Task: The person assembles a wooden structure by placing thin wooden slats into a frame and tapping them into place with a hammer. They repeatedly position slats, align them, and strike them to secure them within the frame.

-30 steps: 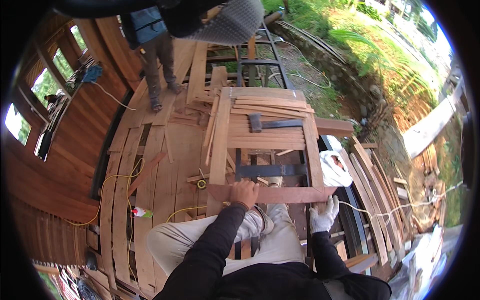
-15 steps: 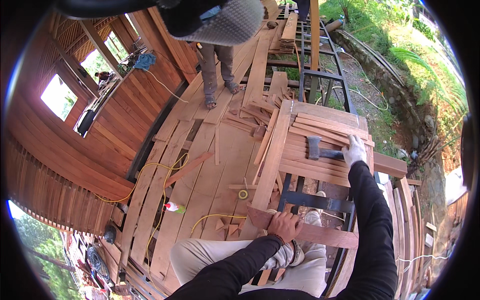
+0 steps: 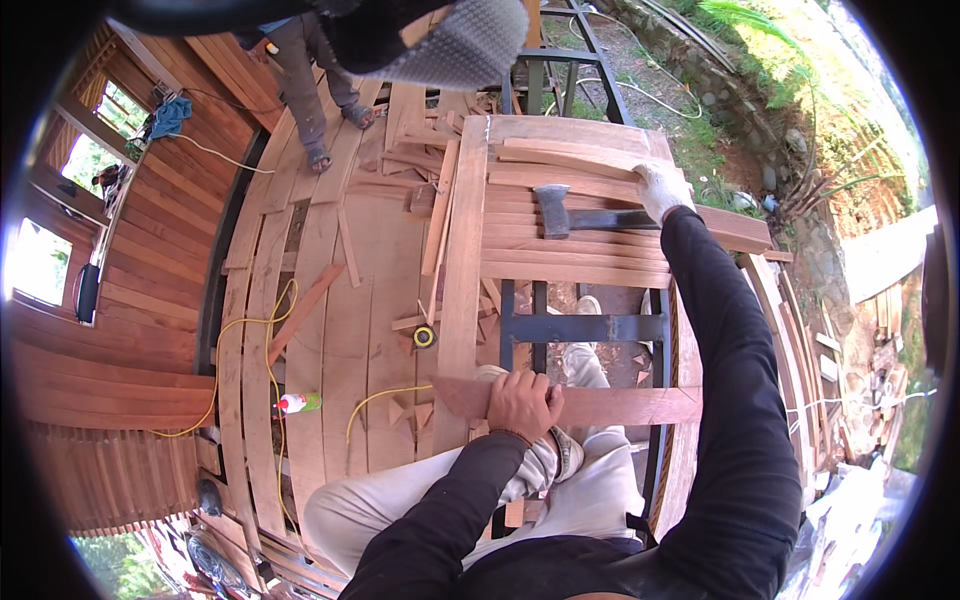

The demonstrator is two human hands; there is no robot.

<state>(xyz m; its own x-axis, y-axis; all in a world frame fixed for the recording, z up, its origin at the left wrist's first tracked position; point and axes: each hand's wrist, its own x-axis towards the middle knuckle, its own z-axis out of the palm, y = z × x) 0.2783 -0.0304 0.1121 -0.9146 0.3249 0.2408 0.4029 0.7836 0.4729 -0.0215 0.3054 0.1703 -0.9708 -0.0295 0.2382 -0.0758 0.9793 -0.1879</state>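
Observation:
My bare left hand (image 3: 525,405) is wrapped over a reddish wooden board (image 3: 630,406) that lies crosswise in front of my lap. The board's left end is cut at a slant. Farther off, my right hand (image 3: 663,190), in a white work glove, has its fingers closed on the right end of a thin wooden strip (image 3: 570,154). That strip lies at the far side of several similar strips (image 3: 570,255), set side by side. On top of them rests a hatchet (image 3: 556,212) with a dark handle, its handle end close under my right wrist.
Across the deck (image 3: 340,380) runs a yellow cord (image 3: 268,350). A yellow tape measure (image 3: 424,337), a glue bottle (image 3: 298,403) and wood offcuts lie there. A black metal frame (image 3: 590,328) with gaps is before me. A person (image 3: 310,90) stands at the far left.
My view has shifted, so most things sit farther left. My right hand now grips the far strip's end, which looks slightly raised. The left hand stays on the board.

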